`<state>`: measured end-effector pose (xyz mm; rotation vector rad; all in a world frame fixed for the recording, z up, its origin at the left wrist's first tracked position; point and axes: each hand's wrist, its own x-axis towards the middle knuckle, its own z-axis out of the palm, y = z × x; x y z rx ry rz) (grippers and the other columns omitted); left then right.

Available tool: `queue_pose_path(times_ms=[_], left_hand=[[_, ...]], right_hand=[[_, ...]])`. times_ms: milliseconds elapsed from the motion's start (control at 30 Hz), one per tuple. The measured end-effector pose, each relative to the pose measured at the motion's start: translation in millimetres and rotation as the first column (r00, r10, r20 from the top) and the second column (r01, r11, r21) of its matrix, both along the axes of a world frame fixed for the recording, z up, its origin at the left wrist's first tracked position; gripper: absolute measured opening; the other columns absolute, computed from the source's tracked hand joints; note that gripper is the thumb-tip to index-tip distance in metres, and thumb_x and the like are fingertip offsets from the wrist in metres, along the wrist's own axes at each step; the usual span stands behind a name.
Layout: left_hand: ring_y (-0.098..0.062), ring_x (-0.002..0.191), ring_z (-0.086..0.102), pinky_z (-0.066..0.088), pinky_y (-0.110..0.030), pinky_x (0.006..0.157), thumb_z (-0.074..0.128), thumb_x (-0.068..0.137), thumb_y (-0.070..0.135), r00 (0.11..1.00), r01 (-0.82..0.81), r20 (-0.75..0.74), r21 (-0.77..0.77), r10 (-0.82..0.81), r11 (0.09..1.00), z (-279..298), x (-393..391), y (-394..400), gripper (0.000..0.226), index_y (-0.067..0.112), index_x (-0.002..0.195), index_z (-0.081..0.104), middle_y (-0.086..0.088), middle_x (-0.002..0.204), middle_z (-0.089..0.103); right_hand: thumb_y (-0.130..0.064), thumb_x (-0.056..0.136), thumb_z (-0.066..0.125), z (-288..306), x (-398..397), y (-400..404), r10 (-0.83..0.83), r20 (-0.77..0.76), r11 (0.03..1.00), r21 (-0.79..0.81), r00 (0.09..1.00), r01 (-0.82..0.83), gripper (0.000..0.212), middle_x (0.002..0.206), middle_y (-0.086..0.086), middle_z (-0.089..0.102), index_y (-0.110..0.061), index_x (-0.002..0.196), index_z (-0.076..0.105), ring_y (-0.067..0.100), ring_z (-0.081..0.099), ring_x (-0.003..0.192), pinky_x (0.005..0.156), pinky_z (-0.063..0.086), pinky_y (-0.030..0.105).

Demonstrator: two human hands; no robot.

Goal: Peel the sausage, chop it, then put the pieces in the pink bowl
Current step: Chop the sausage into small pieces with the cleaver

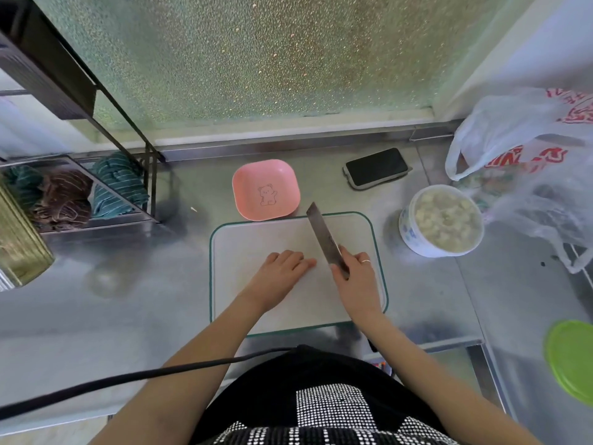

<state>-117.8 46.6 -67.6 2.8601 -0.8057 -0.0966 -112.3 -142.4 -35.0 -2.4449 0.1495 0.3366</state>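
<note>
The right hand [354,273] gripped the handle of a cleaver [322,236], its fingers curled round it, the blade angling up and away to the left over the cutting board [256,303]. The left hand [282,268] lay on the board just beside the blade's heel, fingers bent downward and pointing right toward the knife; whether they pinned anything beneath them could not be told. No sausage showed anywhere, so its position and long axis could not be read; if it was there, it most likely lay hidden under the left fingers, which would put it nearer the left hand with the blade just to its right. The pink bowl [265,189] stood beyond the board's far edge, touching or just overlapping it, a little left of the blade tip and holding nothing visible. Farther right sat a phone [377,167], a white tub [441,221] of pale food and a plastic bag [526,175].
</note>
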Motion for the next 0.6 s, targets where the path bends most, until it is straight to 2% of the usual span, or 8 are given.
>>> queue_pose_path(times_ms=[167,233,333,533,600], left_hand=[[-0.028,0.088,0.057,0.053,-0.035,0.06,0.084,0.048,0.003,0.995,0.103,0.01,0.041,-0.104,0.994,2,9,-6,0.077,0.009,0.116,0.047,-0.008,0.103,0.06],[-0.028,0.088,0.056,0.053,-0.035,0.061,0.084,0.05,0.004,0.989,0.143,0.018,0.046,-0.144,0.989,0,11,-4,0.076,0.008,0.116,0.047,-0.009,0.104,0.06],[-0.028,0.089,0.058,0.052,-0.033,0.061,0.087,0.051,0.007,0.986,0.164,0.014,0.042,-0.164,0.986,1,13,-3,0.072,0.008,0.115,0.054,-0.008,0.106,0.062],[-0.028,0.086,0.061,0.053,-0.033,0.06,0.089,0.049,0.007,0.987,0.162,-0.006,0.003,-0.162,0.987,3,16,-7,0.062,0.007,0.107,0.066,-0.008,0.103,0.065],[-0.028,0.088,0.058,0.052,-0.033,0.06,0.088,0.051,0.007,0.989,0.147,-0.013,-0.025,-0.147,0.989,3,16,-8,0.06,0.006,0.106,0.065,-0.009,0.103,0.064]], right_hand=[[-0.024,0.095,0.048,5,-6,10,-0.063,-0.083,0.997,0.044,0.995,0.067,0.041,0.095,0.003,0.043,-0.029,0.135,0.047,0.008,0.046,0.067,0.067,0.041,0.024],[-0.028,0.098,0.043,3,-9,12,-0.057,-0.133,0.997,0.039,0.989,0.063,0.039,0.096,0.006,0.047,-0.026,0.136,0.044,0.014,0.047,0.069,0.071,0.039,0.027],[-0.03,0.1,0.035,-3,-12,11,0.0,-0.141,1.0,0.006,0.99,0.001,0.038,0.095,0.011,0.06,-0.021,0.137,0.038,0.032,0.06,0.085,0.069,0.034,0.029],[-0.03,0.101,0.031,9,-15,9,0.042,-0.061,0.998,-0.036,0.997,-0.045,0.04,0.097,0.009,0.069,-0.021,0.14,0.036,0.03,0.063,0.085,0.067,0.033,0.028],[-0.032,0.101,0.029,10,-20,13,0.032,-0.039,0.999,-0.035,0.999,-0.033,0.041,0.092,0.009,0.068,-0.023,0.141,0.033,0.029,0.063,0.08,0.065,0.039,0.031]])
